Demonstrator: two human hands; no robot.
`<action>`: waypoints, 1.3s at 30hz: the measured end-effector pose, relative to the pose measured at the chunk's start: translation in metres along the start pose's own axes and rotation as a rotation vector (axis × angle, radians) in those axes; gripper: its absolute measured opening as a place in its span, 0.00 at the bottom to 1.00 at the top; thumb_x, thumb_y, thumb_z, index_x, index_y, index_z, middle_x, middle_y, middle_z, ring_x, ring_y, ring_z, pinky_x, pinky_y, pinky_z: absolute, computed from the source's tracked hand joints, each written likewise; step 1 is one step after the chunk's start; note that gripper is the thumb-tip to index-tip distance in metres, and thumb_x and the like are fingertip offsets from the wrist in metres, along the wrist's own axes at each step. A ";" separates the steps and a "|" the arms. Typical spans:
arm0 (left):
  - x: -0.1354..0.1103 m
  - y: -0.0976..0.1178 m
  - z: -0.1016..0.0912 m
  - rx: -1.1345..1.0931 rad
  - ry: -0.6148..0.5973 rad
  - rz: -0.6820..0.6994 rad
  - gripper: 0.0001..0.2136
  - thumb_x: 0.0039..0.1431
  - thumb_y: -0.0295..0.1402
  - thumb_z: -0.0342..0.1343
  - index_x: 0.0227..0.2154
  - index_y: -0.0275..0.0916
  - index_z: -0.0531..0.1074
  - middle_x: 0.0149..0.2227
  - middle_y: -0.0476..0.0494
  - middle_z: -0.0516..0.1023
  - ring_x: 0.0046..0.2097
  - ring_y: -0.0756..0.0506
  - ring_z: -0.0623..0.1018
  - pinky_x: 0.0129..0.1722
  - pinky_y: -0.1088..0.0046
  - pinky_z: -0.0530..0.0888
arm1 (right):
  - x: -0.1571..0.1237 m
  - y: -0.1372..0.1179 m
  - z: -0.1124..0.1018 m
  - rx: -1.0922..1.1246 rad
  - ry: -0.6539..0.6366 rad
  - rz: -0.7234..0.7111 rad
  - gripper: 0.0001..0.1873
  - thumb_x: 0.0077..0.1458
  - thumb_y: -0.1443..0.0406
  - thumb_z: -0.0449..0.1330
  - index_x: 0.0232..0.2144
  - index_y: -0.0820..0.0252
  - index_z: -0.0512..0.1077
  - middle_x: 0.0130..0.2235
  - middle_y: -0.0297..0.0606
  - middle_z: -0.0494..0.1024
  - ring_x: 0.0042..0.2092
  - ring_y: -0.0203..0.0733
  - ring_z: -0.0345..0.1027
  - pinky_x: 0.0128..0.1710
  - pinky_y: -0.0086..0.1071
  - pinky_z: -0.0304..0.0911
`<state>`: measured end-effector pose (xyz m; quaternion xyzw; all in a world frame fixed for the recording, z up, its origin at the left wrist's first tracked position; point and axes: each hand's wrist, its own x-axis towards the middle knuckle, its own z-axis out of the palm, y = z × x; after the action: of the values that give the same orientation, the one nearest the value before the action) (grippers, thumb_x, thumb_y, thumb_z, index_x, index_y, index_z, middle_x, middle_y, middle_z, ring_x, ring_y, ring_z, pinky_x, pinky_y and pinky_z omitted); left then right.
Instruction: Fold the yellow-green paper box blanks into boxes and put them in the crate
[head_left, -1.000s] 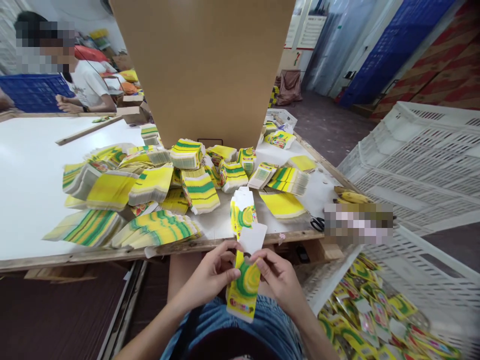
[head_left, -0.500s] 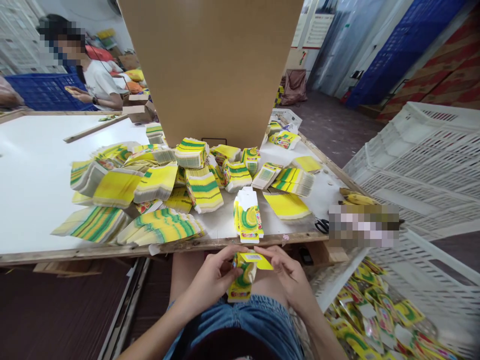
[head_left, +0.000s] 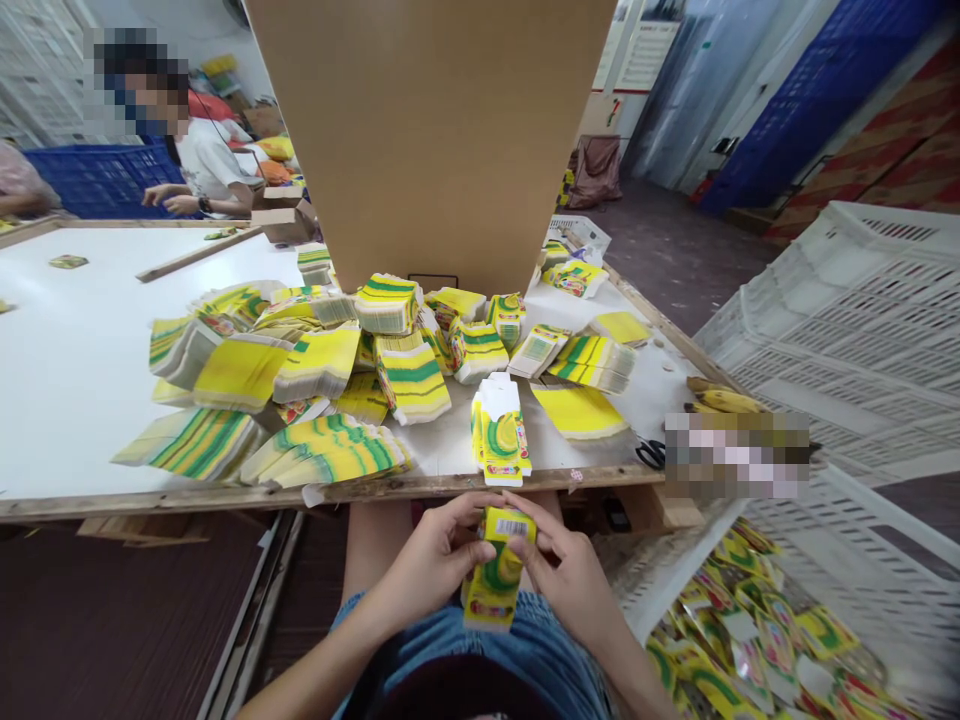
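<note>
Over my lap, a small yellow and green cardboard box [head_left: 495, 580] with a barcode at its top end is held between both hands. My left hand [head_left: 442, 550] grips its left side, thumb on the front face. On the right side, my right hand [head_left: 559, 555] pinches it near the top with the thumb by the barcode. Just beyond my fingers, at the table edge, lies a small pile of flat box blanks [head_left: 501, 435] with white flaps. Bundles of flat yellow and green blanks [head_left: 412, 380] are heaped behind and to the left.
A tall brown cardboard sheet [head_left: 435, 130] stands behind the heap. Black scissors [head_left: 651, 454] and bananas [head_left: 724, 398] lie at the table's right. A white crate [head_left: 855, 540] low right holds many filled-looking yellow packs [head_left: 750, 630]. Across the white table [head_left: 67, 400] sits a co-worker [head_left: 214, 165].
The box's top flap, sticking out to the right before, is now folded down with the barcode facing me. My right hand has moved in onto the box. The co-worker's hands have shifted.
</note>
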<state>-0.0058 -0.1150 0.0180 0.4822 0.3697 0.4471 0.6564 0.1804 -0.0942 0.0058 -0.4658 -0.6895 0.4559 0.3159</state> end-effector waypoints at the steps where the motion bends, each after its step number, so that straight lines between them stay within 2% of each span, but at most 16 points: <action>1: 0.000 0.000 0.000 -0.013 -0.009 -0.015 0.19 0.55 0.27 0.59 0.51 0.38 0.69 0.46 0.38 0.79 0.47 0.41 0.78 0.45 0.68 0.72 | 0.000 0.001 -0.002 0.029 0.013 -0.024 0.22 0.59 0.58 0.56 0.54 0.57 0.71 0.35 0.40 0.83 0.34 0.45 0.76 0.34 0.32 0.71; 3: 0.002 -0.001 0.003 -0.034 -0.007 -0.040 0.18 0.55 0.28 0.60 0.50 0.38 0.70 0.43 0.38 0.80 0.44 0.42 0.78 0.43 0.69 0.72 | 0.000 0.003 -0.005 0.091 0.071 -0.052 0.18 0.59 0.59 0.57 0.49 0.54 0.75 0.44 0.42 0.81 0.45 0.47 0.75 0.44 0.35 0.70; 5: 0.004 -0.003 0.008 -0.035 0.031 -0.027 0.18 0.54 0.29 0.62 0.48 0.37 0.71 0.43 0.38 0.80 0.45 0.41 0.78 0.43 0.70 0.72 | -0.001 0.005 -0.005 0.170 0.134 -0.047 0.15 0.58 0.60 0.59 0.46 0.53 0.78 0.46 0.42 0.80 0.48 0.48 0.74 0.48 0.36 0.69; 8: 0.008 -0.007 0.020 0.021 0.088 0.028 0.17 0.54 0.28 0.62 0.48 0.37 0.72 0.46 0.38 0.79 0.48 0.40 0.77 0.45 0.70 0.73 | -0.003 0.005 -0.001 0.260 0.223 -0.031 0.11 0.55 0.61 0.62 0.41 0.52 0.80 0.42 0.41 0.81 0.45 0.46 0.75 0.45 0.35 0.71; 12: 0.010 -0.007 0.038 0.170 0.091 0.068 0.12 0.60 0.31 0.56 0.46 0.36 0.75 0.44 0.38 0.81 0.44 0.42 0.79 0.44 0.69 0.74 | -0.014 0.004 -0.010 0.224 0.236 -0.030 0.11 0.55 0.61 0.62 0.40 0.51 0.80 0.39 0.40 0.81 0.42 0.46 0.75 0.41 0.35 0.71; 14: 0.013 -0.006 0.039 0.248 0.081 0.106 0.12 0.62 0.31 0.53 0.46 0.36 0.75 0.44 0.38 0.81 0.44 0.43 0.80 0.45 0.70 0.75 | -0.023 0.007 -0.031 0.096 0.257 -0.014 0.12 0.55 0.59 0.61 0.41 0.50 0.80 0.39 0.40 0.81 0.42 0.48 0.74 0.41 0.38 0.70; 16: 0.019 -0.008 0.031 0.404 0.088 0.186 0.14 0.62 0.30 0.53 0.50 0.38 0.73 0.48 0.38 0.79 0.49 0.43 0.78 0.50 0.67 0.74 | -0.033 0.014 -0.061 -0.156 0.366 0.002 0.15 0.55 0.54 0.59 0.40 0.51 0.81 0.39 0.43 0.80 0.42 0.52 0.73 0.43 0.45 0.67; 18: 0.030 -0.012 0.015 0.662 0.132 0.294 0.20 0.60 0.30 0.55 0.55 0.40 0.67 0.56 0.37 0.73 0.57 0.41 0.73 0.58 0.60 0.69 | -0.039 0.024 -0.091 -0.496 0.561 0.005 0.22 0.53 0.47 0.57 0.36 0.54 0.81 0.37 0.47 0.78 0.42 0.57 0.70 0.47 0.54 0.60; 20: 0.044 -0.019 -0.005 0.940 0.203 0.355 0.23 0.58 0.30 0.57 0.57 0.40 0.65 0.62 0.34 0.65 0.64 0.37 0.64 0.62 0.50 0.63 | -0.038 0.031 -0.106 -0.658 0.659 0.008 0.27 0.50 0.43 0.56 0.35 0.57 0.81 0.36 0.49 0.76 0.43 0.60 0.68 0.49 0.57 0.57; 23: 0.063 -0.029 -0.025 1.196 0.163 0.451 0.20 0.55 0.30 0.60 0.52 0.36 0.71 0.57 0.32 0.71 0.61 0.35 0.68 0.61 0.46 0.62 | -0.021 0.035 -0.091 -0.476 0.537 0.033 0.24 0.52 0.46 0.57 0.36 0.57 0.80 0.38 0.47 0.76 0.43 0.55 0.69 0.46 0.48 0.62; 26: 0.072 -0.034 -0.031 1.239 0.161 0.499 0.11 0.59 0.26 0.55 0.43 0.37 0.76 0.50 0.36 0.79 0.53 0.39 0.77 0.55 0.56 0.73 | 0.007 0.029 -0.051 -0.155 0.409 0.101 0.20 0.53 0.49 0.59 0.35 0.57 0.80 0.39 0.45 0.79 0.40 0.51 0.71 0.40 0.40 0.64; 29: 0.070 -0.036 -0.032 1.240 0.207 0.548 0.13 0.62 0.23 0.48 0.43 0.35 0.76 0.48 0.35 0.80 0.51 0.41 0.78 0.51 0.61 0.77 | 0.033 0.023 -0.018 0.173 0.421 0.185 0.21 0.51 0.48 0.61 0.31 0.60 0.79 0.30 0.42 0.80 0.32 0.45 0.70 0.33 0.34 0.63; 32: 0.062 -0.038 -0.031 1.229 0.225 0.649 0.16 0.63 0.21 0.44 0.48 0.33 0.73 0.50 0.32 0.78 0.56 0.41 0.75 0.54 0.61 0.75 | 0.050 0.022 -0.003 0.439 0.455 0.230 0.22 0.47 0.47 0.64 0.26 0.62 0.78 0.20 0.34 0.75 0.21 0.36 0.61 0.22 0.29 0.56; 34: 0.055 -0.038 -0.028 1.176 0.166 0.768 0.17 0.63 0.20 0.44 0.51 0.34 0.71 0.52 0.33 0.76 0.58 0.42 0.72 0.56 0.61 0.73 | 0.055 0.021 -0.001 0.516 0.453 0.227 0.22 0.45 0.48 0.66 0.28 0.62 0.77 0.21 0.33 0.75 0.20 0.35 0.60 0.21 0.28 0.55; 36: 0.049 -0.037 -0.023 1.052 0.114 0.850 0.18 0.62 0.20 0.47 0.53 0.37 0.70 0.55 0.34 0.74 0.60 0.42 0.70 0.58 0.61 0.71 | 0.054 0.019 -0.001 0.548 0.453 0.210 0.22 0.44 0.49 0.67 0.33 0.61 0.77 0.26 0.36 0.79 0.25 0.38 0.67 0.24 0.29 0.61; 39: 0.044 -0.028 -0.013 0.644 0.243 0.708 0.19 0.61 0.25 0.53 0.55 0.42 0.68 0.60 0.35 0.69 0.62 0.40 0.68 0.60 0.58 0.67 | 0.043 0.013 -0.001 0.642 0.399 0.175 0.22 0.45 0.53 0.68 0.40 0.59 0.75 0.36 0.39 0.81 0.35 0.44 0.74 0.35 0.34 0.67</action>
<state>0.0033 -0.0736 -0.0150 0.7008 0.3767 0.5587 0.2341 0.1698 -0.0520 -0.0056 -0.4799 -0.3945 0.5741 0.5333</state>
